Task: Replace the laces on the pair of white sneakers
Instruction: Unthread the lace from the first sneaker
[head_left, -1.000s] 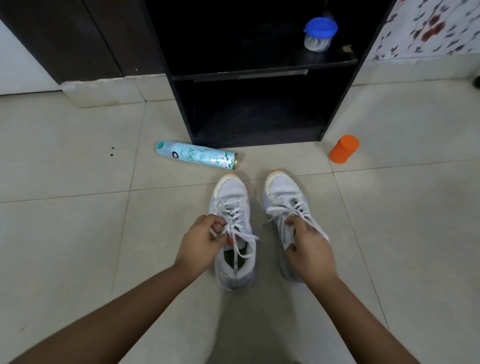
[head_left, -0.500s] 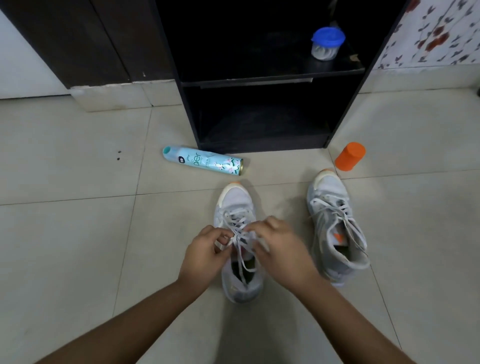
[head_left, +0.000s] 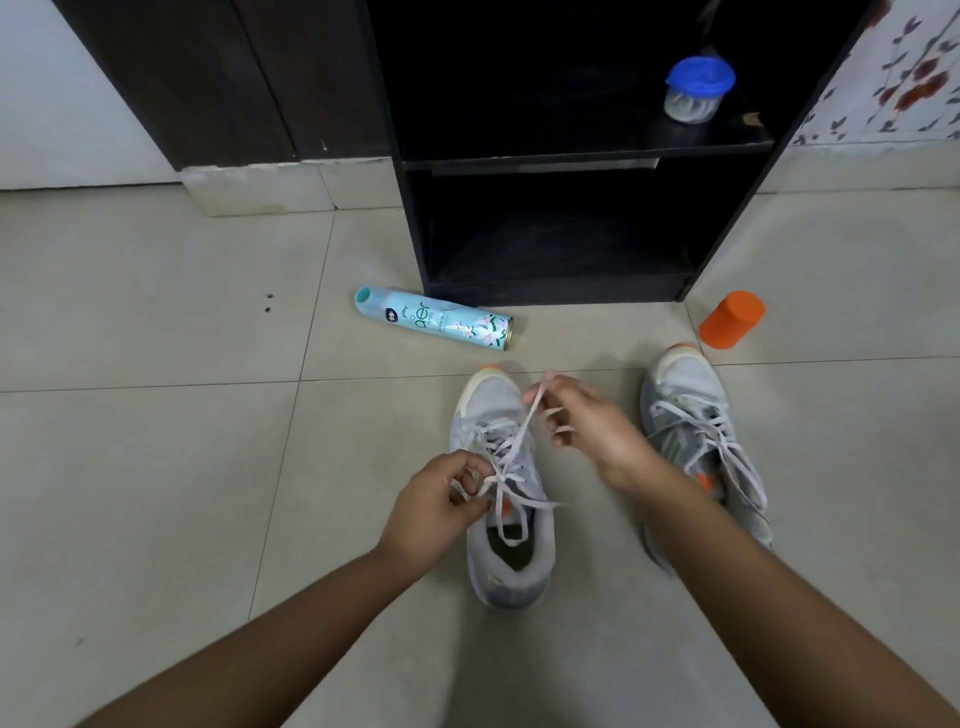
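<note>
Left grip (head_left: 435, 505), right grip (head_left: 589, 428) on lace (head_left: 522, 425)

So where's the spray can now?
Head view, left of centre: the air freshener can lies on the floor tiles before the black shelf unit, beyond the left sneaker's toe.

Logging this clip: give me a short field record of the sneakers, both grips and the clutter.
worked sneaker: on tile floor, lace partly loosened
left grip: pinches lace near the upper eyelets
right grip: pinches a lace strand, taut toward the toe
second sneaker: to the right, laced, untouched
clutter: air freshener can lying down; orange container; blue-lidded jar on black shelf
</note>
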